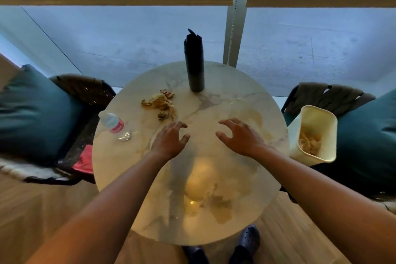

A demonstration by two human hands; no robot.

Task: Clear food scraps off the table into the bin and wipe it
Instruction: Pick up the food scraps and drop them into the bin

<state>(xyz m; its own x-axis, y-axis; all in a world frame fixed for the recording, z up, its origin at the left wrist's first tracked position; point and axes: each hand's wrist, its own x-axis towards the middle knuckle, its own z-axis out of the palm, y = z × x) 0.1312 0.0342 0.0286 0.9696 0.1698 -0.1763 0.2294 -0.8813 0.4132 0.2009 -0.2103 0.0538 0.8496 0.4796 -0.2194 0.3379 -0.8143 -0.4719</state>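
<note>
Both the left hand (169, 141) and right hand (241, 137) hover released, holding nothing. Scraps (159, 103) sit left of centre on the tabletop (214, 167); sweeping carelessly might topple the water bottle (112, 123) or miss the bin (314, 135) at right.

Both bare forearms are being stretched out forward, left hand (169, 140) and right hand (241, 138) being held palm-down, well apart, fingers being spread and kinda loosely curled, nothing being gripped by either one
</note>
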